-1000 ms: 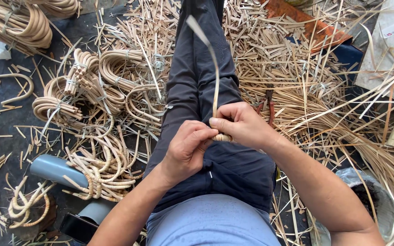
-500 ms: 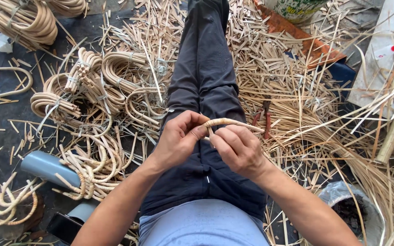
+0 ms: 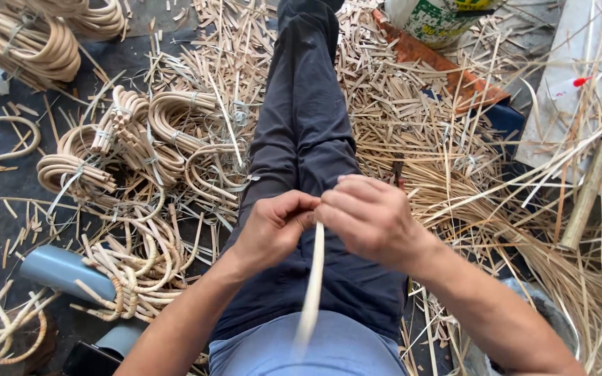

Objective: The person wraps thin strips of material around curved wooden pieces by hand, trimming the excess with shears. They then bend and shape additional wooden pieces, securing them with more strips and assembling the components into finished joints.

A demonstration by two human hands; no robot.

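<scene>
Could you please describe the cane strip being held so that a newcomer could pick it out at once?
Start at the dark trousers running down the middle of the view. Above the lap, the left hand and right hand meet. Hanging from between them toward the blue shirt is one pale flat cane strip, the only strip that is lifted off the littered floor and gripped by fingers.
</scene>
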